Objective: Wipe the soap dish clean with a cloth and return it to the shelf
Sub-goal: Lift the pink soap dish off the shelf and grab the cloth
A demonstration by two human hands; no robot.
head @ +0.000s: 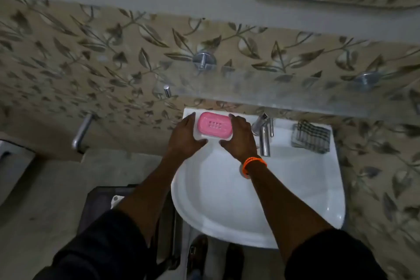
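2 hands frame the pink oval plastic soap dish (214,125), which sits on the back left ledge of the white ceramic wash basin (295,188), below the frosted glass shelf (272,91) on the leaf-patterned tiled wall (91,63). You can see a row of small drain slots in the dish's middle; whether any soap lies in it you cannot tell. The basin bowl holds nothing that shows.

Your left hand (185,137) lies against the dish's left end, fingers stretched toward the wall and thumb pointing inward below the dish. Your right hand (241,137), with an orange band (253,163) at its wrist, cups the right end in the same way. Each grip is spread wide and flat, touching or just beside the dish's ends; whether either one presses on the dish you cannot tell, and the dish rests on the ledge.

Just right of your right hand stands the chrome tap (263,134). Beyond it, on the back right ledge, lies the folded grey checked cloth (311,136), well apart from both hands.
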